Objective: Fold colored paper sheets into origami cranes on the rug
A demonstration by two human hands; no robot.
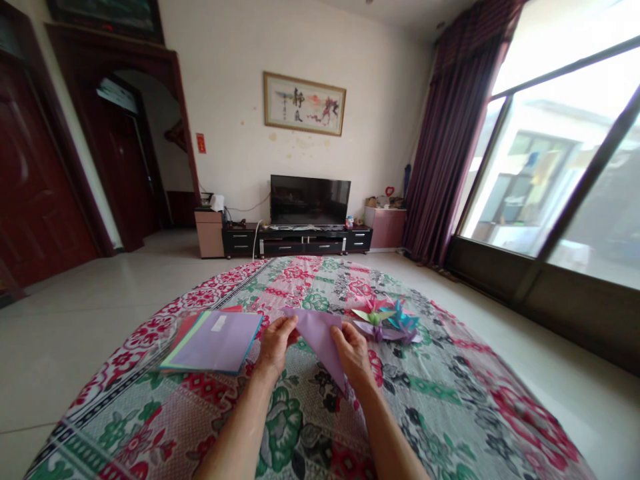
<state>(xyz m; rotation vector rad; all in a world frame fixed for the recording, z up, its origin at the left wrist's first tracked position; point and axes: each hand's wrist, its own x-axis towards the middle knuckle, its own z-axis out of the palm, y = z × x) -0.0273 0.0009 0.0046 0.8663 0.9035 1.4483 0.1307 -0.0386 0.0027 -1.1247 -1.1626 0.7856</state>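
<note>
A sheet of purple paper (320, 337), folded into a triangle, is held up over the table between my two hands. At its left corner, my left hand (277, 341) pinches the paper between thumb and fingers. My right hand (353, 350) grips the right side, thumb on the near face and fingers partly hidden behind it. One point of the triangle hangs down beside my right wrist. Left of my hands lies a stack of coloured paper (215, 341) with a purple sheet on top. Several folded paper cranes (387, 320) in pink, green, blue and purple sit beyond my right hand.
A flowered cloth (430, 400) covers the round table. Farther off, a television (310, 200) stands on a low black cabinet (300, 245) against the wall. A dark curtain (430, 140) and large windows are on the right, wooden doors (40, 167) on the left.
</note>
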